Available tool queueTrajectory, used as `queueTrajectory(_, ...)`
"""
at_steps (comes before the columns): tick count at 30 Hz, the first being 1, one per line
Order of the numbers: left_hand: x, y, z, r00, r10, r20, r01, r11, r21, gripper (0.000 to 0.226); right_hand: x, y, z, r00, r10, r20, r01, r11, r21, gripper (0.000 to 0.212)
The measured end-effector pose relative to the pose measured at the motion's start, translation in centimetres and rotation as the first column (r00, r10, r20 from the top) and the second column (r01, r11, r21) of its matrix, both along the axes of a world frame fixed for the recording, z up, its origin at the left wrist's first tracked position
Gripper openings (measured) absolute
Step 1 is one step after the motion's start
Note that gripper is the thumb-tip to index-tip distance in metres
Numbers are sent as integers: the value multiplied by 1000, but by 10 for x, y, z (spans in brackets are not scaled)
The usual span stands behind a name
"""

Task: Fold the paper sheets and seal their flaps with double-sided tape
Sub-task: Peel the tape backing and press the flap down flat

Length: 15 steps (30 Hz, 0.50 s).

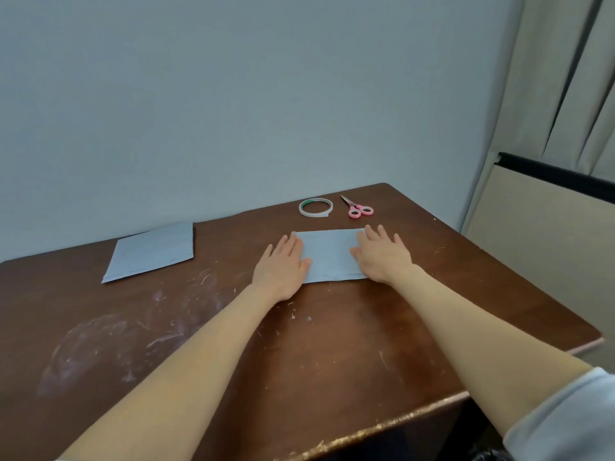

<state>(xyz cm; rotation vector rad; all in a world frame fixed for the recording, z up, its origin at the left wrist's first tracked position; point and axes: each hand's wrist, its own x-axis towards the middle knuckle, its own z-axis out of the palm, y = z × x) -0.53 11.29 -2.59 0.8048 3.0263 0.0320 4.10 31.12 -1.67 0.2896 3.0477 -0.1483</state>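
A pale blue folded paper sheet point(329, 256) lies flat on the brown table point(299, 344). My left hand point(284, 266) rests flat with straight fingers on the sheet's left edge. My right hand point(382, 254) lies flat on its right part, fingers spread. A small stack of pale blue sheets point(151, 251) lies at the table's far left. Beyond the folded sheet lies a roll of double-sided tape point(315, 207), white with a green inner ring.
Pink-handled scissors point(357, 207) lie to the right of the tape near the table's far edge. The wall stands just behind the table. A curtain and a beige panel point(545, 247) stand to the right. The tabletop is scratched and smeared white at the left.
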Motion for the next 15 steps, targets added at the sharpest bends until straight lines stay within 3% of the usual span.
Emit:
queueTrajectory(2,14,4,4,994,-79,-75,79,997,-6,56,11,-15,6,991,117,-71,-117,993,16,53)
queueTrajectory(6,36,12,-7,987,-161,19,162,986,-30,58,33,-44,-5,955,293,-47,-293,956,4,53)
queueTrajectory(15,49,-1,-7,994,-14,105,23,996,-89,71,57,-26,-9,997,54,54,-54,999,7,74)
